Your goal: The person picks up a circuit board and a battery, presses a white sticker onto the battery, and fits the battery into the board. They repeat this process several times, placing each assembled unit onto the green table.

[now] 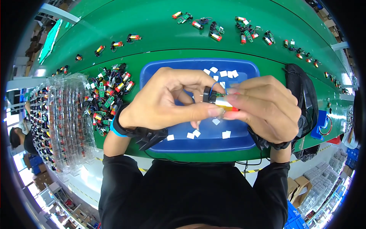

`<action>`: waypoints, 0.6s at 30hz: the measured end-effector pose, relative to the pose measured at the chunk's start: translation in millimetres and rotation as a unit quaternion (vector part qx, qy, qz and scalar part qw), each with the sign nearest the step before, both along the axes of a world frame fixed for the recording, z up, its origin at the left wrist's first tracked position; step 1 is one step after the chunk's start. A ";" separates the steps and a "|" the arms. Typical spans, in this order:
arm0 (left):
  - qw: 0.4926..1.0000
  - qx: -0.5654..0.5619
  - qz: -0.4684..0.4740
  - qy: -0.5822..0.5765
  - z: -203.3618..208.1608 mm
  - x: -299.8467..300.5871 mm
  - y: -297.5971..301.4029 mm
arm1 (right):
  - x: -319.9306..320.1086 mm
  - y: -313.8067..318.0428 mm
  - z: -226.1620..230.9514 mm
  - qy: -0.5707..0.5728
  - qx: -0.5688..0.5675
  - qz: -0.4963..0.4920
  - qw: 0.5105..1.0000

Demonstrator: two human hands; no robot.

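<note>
Over a blue plastic tray (152, 68), both hands close on one small cylindrical battery (225, 103) with a silver-yellow wrap and a red end. A round black part (207, 95) and a bit of green circuit board sit at its left end, with a thin blue wire above. My left hand (160, 101) pinches the battery between thumb and fingers from the left. From the right, my right hand (268, 108) grips its red end, its fingers covering part of it. Several small white pieces (223, 73) lie in the tray below.
Left of the tray lies a heap of battery and circuit-board assemblies (110, 91), beside stacked clear plastic trays (68, 122) full of them. More assemblies (215, 36) are spread along the far green surface (164, 42). A black mesh bag (303, 99) rests at the right.
</note>
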State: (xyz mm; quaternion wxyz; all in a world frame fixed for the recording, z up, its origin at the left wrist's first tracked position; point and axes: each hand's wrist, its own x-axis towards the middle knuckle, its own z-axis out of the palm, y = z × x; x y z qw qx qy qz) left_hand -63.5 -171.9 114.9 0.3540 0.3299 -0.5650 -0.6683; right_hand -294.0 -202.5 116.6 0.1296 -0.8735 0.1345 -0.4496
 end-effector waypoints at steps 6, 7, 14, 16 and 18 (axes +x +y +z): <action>0.998 0.045 0.027 0.018 -10.8 -3.8 -6.1 | 1.6 -6.3 -2.4 0.015 -0.001 -0.024 1.000; 0.999 0.043 0.028 0.016 -11.9 -3.4 -5.1 | 0.9 -7.3 -3.3 0.037 -0.009 -0.022 0.999; 0.994 0.018 0.038 -0.104 -15.2 -3.1 -10.5 | 3.2 -5.0 -17.4 0.066 0.061 -0.055 0.994; 0.989 0.013 0.026 -0.147 -18.6 2.1 -36.4 | 6.0 -12.8 -24.1 0.071 0.071 -0.060 0.993; 0.974 -0.021 0.034 -0.225 -32.4 19.6 -75.3 | 18.1 -19.1 -26.7 0.083 0.051 -0.153 0.983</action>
